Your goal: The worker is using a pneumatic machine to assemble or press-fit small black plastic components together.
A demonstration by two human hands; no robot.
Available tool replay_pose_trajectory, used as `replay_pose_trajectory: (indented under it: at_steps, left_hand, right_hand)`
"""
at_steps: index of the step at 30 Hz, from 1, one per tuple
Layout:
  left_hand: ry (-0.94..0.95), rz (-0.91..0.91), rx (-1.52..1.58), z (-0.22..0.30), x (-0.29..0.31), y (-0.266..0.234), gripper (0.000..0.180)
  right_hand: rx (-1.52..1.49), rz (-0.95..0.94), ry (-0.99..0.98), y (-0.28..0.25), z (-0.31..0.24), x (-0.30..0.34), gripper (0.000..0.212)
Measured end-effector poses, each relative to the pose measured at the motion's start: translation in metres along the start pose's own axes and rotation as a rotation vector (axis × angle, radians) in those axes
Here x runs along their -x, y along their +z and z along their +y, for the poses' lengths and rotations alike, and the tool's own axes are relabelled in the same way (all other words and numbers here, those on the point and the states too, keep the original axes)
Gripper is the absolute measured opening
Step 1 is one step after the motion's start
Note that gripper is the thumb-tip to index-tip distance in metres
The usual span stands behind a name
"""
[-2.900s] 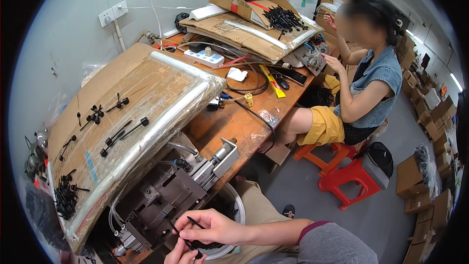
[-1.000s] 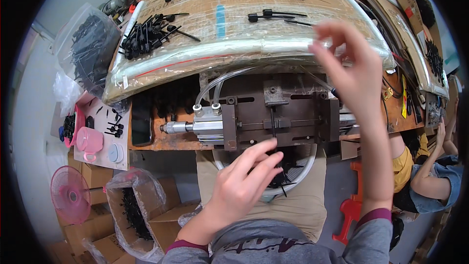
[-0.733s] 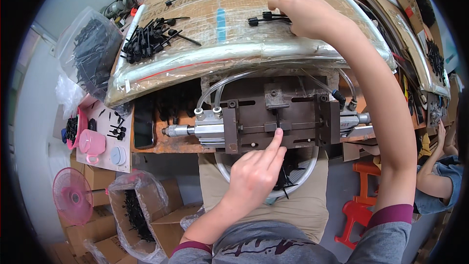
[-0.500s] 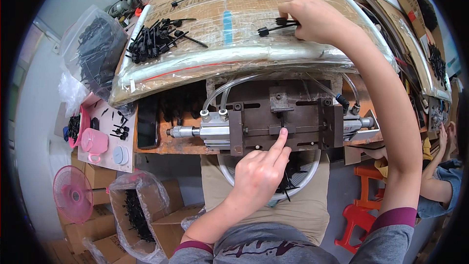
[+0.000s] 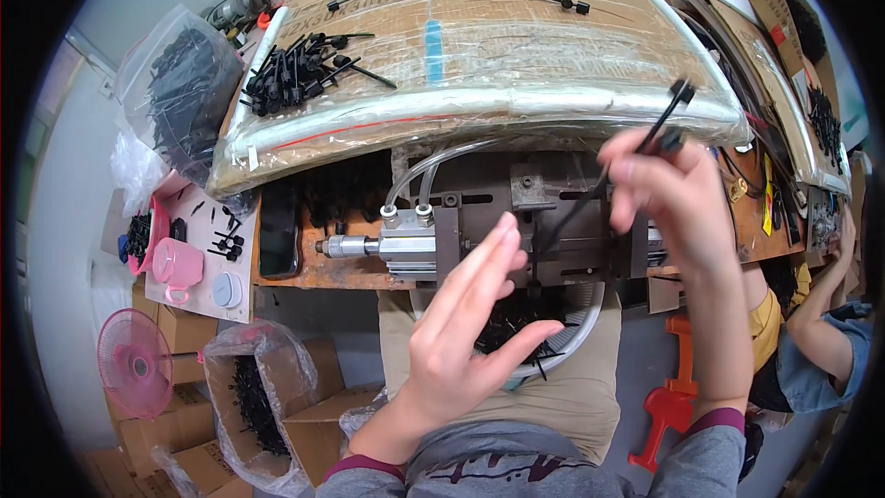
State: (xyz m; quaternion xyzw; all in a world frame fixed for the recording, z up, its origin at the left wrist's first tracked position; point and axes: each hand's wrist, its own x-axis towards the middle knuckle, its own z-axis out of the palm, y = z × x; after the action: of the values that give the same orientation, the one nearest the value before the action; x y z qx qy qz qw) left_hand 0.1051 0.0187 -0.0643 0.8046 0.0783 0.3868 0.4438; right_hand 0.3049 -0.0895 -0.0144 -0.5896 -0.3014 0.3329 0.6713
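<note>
My right hand (image 5: pixel 678 194), blurred by motion, is raised over the right side of the clamping fixture (image 5: pixel 581 249). Its fingers are closed on thin black rods with knobbed ends (image 5: pixel 658 120); how many is unclear. One dark rod slants from that hand down toward the fixture's middle. My left hand (image 5: pixel 452 341) is empty, fingers stretched and thumb apart, just in front of the fixture. Below it, a white-rimmed basket (image 5: pixel 590 327) on my lap holds several black rods (image 5: pixel 516 323). A dark slim piece (image 5: pixel 536 267) shows between fixture and basket, too blurred to make out fully.
A plastic-wrapped cardboard surface (image 5: pixel 553 46) behind the fixture bears a heap of knobbed rods (image 5: pixel 290 74) and several loose ones. Air hoses (image 5: pixel 429 166) arch over the fixture. Left are a phone (image 5: pixel 279 244), pink cup (image 5: pixel 177 263) and pink fan (image 5: pixel 136 364). Another person's arm (image 5: pixel 825 314) is at right.
My right hand has come back from the cardboard to the fixture with rods in it, leaving some at the cardboard's far right. My left hand has drawn its pointing finger off the fixture and opened.
</note>
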Motion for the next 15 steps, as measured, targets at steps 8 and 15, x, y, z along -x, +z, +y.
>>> replay_pose_trajectory:
  at_steps: [8,15]
  left_hand:
    - [0.176,-0.208,-0.037,-0.006,0.009,-0.01,0.042]
    - [0.168,-0.269,-0.028,-0.002,0.012,-0.019,0.035]
  right_hand:
    - [-0.251,-0.08,0.213,0.008,0.028,0.039,0.018]
    - [-0.189,-0.158,0.25,0.009,0.031,0.046,0.018]
